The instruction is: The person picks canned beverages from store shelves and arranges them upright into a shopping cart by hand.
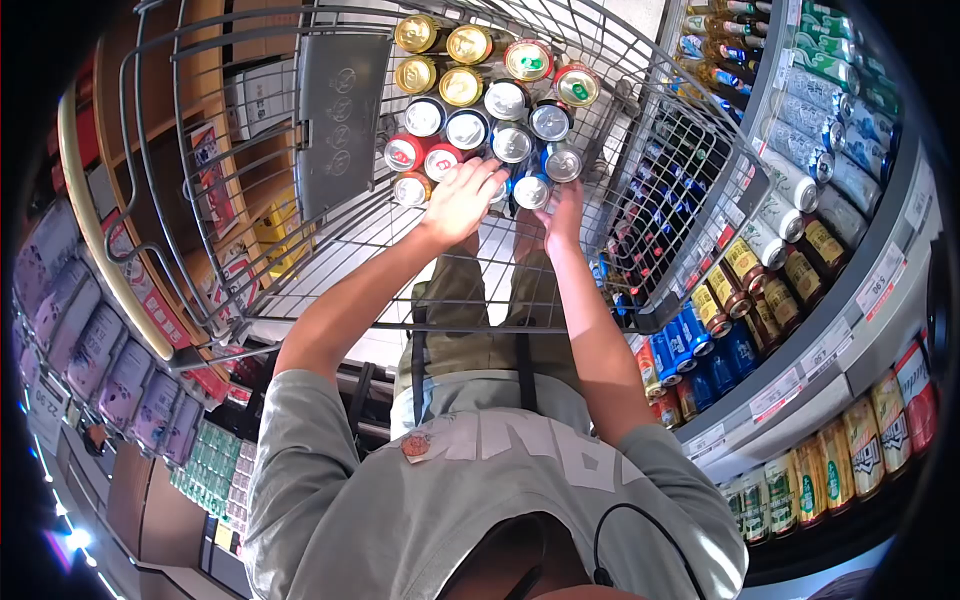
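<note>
Drink cans (505,101) are standing in close rows inside the shopping cart (658,318), lids facing my camera, and I'm holding both hands at the edge of the group nearest the wearer's body.

The left hand (464,195) is lying over the cans at that edge, its fingers close together and partly covering a lid; I can't tell whether they are pinching anything. The right hand (563,215) is curving beside a silver-lidded can (531,192), the thumb apparently touching it; I'm not seeing enough of the other fingers to say whether they are gripping. Gold-topped cans (461,86) are standing at the far left of the group, red-topped cans (403,153) at the near left.

I'm judging the step in hand to be settling the near row, can against can. To my eye, the next move is calling for gentle inward pressure from the right thumb, with the left hand steadying the neighbours so that none is tipping.

Stocked shelves (820,345) are running along the cart's right side.
</note>
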Action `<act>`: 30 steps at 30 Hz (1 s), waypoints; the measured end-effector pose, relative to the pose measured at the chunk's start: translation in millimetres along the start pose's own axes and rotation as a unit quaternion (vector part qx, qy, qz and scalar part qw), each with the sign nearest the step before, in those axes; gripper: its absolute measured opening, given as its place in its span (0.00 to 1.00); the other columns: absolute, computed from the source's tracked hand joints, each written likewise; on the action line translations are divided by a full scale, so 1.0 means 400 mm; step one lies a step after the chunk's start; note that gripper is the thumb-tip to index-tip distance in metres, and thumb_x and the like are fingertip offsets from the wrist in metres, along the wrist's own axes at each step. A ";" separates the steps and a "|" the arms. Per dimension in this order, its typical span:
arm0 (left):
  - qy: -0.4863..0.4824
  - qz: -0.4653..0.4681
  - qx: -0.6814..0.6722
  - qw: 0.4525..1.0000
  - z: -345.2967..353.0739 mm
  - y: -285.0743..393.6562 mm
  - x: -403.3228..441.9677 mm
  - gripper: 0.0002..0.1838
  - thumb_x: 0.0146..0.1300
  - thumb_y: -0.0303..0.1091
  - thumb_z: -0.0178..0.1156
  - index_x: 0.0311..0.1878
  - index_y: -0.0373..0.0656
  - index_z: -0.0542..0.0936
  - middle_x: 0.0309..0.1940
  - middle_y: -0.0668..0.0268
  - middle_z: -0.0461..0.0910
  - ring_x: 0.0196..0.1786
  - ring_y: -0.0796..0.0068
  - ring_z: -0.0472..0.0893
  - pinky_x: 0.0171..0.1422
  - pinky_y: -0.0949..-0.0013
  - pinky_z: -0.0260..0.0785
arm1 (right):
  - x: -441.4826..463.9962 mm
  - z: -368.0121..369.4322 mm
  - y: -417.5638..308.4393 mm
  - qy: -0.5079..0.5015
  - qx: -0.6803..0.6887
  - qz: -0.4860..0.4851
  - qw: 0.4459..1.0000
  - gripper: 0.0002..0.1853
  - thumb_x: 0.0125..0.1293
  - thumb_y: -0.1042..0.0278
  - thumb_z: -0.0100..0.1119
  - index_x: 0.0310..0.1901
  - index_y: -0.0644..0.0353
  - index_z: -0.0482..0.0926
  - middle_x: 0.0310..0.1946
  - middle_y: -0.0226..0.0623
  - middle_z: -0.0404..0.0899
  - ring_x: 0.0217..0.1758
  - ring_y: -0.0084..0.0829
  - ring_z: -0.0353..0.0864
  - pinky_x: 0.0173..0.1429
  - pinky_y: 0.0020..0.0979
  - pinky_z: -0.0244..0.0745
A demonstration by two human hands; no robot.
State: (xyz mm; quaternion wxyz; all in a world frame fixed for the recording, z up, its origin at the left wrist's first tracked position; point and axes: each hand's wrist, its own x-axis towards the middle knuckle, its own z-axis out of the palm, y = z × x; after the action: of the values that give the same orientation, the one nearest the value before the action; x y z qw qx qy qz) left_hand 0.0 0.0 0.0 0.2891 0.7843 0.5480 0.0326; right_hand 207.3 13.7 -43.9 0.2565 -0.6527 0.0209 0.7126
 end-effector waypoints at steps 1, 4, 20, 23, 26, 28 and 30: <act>0.018 0.003 -0.013 1.000 -0.003 -0.001 0.000 0.34 0.56 0.29 0.66 0.69 0.48 0.70 0.66 0.57 0.71 0.72 0.50 0.67 0.76 0.53 0.61 | 0.000 0.000 -0.005 0.028 -0.003 -0.058 0.998 0.44 0.72 0.50 0.56 0.83 0.47 0.44 0.80 0.36 0.53 0.77 0.38 0.62 0.75 0.52 0.56; 0.046 0.020 -0.034 0.998 -0.003 -0.017 0.005 0.34 0.56 0.29 0.67 0.68 0.45 0.70 0.66 0.58 0.71 0.70 0.50 0.69 0.74 0.51 0.64 | -0.022 0.004 -0.032 0.042 -0.029 -0.155 0.987 0.44 0.71 0.55 0.55 0.82 0.54 0.44 0.79 0.36 0.55 0.74 0.36 0.65 0.74 0.45 0.59; 0.265 -0.293 -0.133 0.909 -0.094 -0.170 -0.048 0.33 0.63 0.34 0.63 0.68 0.30 0.63 0.70 0.40 0.65 0.74 0.42 0.63 0.80 0.51 0.56 | -0.053 0.068 0.037 -0.051 -0.191 -0.334 0.922 0.67 0.54 0.73 0.77 0.81 0.60 0.30 0.78 0.53 0.50 0.79 0.43 0.55 0.80 0.41 0.56; 0.205 -0.364 -0.222 0.881 -0.109 -0.152 -0.046 0.37 0.63 0.33 0.63 0.71 0.29 0.60 0.70 0.39 0.65 0.73 0.43 0.66 0.79 0.54 0.58 | -0.050 0.056 0.043 -0.038 -0.209 -0.341 0.916 0.64 0.55 0.73 0.77 0.81 0.61 0.33 0.77 0.52 0.52 0.79 0.43 0.57 0.79 0.41 0.57; 0.143 -0.442 -0.289 0.837 -0.099 -0.148 -0.049 0.40 0.61 0.31 0.64 0.73 0.28 0.58 0.68 0.39 0.67 0.72 0.44 0.69 0.78 0.56 0.60 | -0.049 0.051 0.044 -0.044 -0.183 -0.309 0.932 0.64 0.54 0.73 0.78 0.81 0.62 0.35 0.76 0.53 0.55 0.78 0.43 0.59 0.79 0.40 0.58; 0.147 -0.460 -0.304 0.821 -0.086 -0.160 -0.056 0.39 0.60 0.30 0.65 0.73 0.30 0.61 0.66 0.40 0.71 0.69 0.47 0.73 0.75 0.57 0.64 | -0.040 0.047 0.047 -0.048 -0.177 -0.328 0.927 0.64 0.53 0.74 0.78 0.81 0.63 0.37 0.75 0.52 0.58 0.77 0.43 0.61 0.78 0.40 0.59; 0.143 -0.451 -0.319 0.821 -0.077 -0.176 -0.066 0.38 0.60 0.31 0.66 0.72 0.31 0.63 0.65 0.41 0.72 0.67 0.48 0.75 0.74 0.57 0.65 | -0.036 0.040 0.047 -0.043 -0.183 -0.329 0.926 0.64 0.53 0.74 0.78 0.81 0.63 0.38 0.74 0.52 0.59 0.77 0.43 0.61 0.77 0.41 0.60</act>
State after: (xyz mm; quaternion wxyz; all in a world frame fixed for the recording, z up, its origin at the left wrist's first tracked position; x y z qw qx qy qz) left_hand -81.1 6.2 -1.9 0.4238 0.2997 0.8348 0.1834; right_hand 185.6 -1.8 -33.5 0.3529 -0.6275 -0.3366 0.6069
